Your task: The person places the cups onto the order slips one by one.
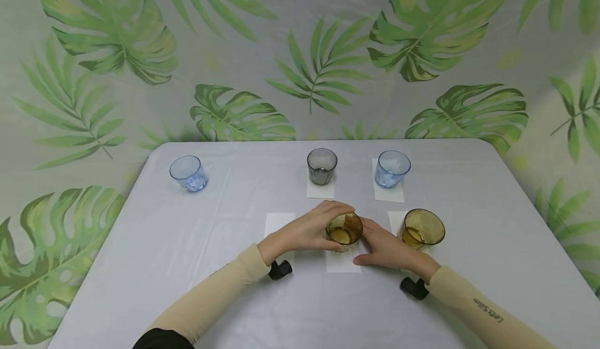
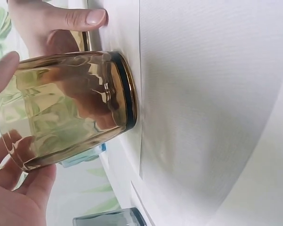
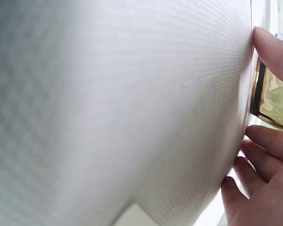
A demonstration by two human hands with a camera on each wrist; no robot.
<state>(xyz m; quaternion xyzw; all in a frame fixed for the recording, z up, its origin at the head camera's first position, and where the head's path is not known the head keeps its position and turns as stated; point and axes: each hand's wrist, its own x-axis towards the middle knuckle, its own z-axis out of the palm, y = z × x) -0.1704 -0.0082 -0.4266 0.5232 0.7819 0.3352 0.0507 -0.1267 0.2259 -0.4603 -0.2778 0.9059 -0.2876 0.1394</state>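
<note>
My left hand point(image 1: 304, 232) grips an amber glass point(image 2: 80, 103) near its rim, thumb on one side and fingers on the other. The glass stands mouth up over a white card point(image 1: 344, 265); whether its base touches the card I cannot tell. To its right, my right hand point(image 1: 391, 250) has its thumb and fingers spread around the lower part of the glass. In the right wrist view its fingertips point(image 3: 257, 134) rest on the white surface, and the amber base shows between thumb and fingers without a visible grip. A second amber glass point(image 1: 428, 226) sits just behind the right wrist.
Farther back, a grey glass point(image 1: 322, 166) and a blue glass point(image 1: 392, 171) stand on white cards. Another blue glass point(image 1: 189, 173) is at the far left of the white-covered table point(image 1: 234, 182). One more white card point(image 1: 279, 222) lies beside the left hand.
</note>
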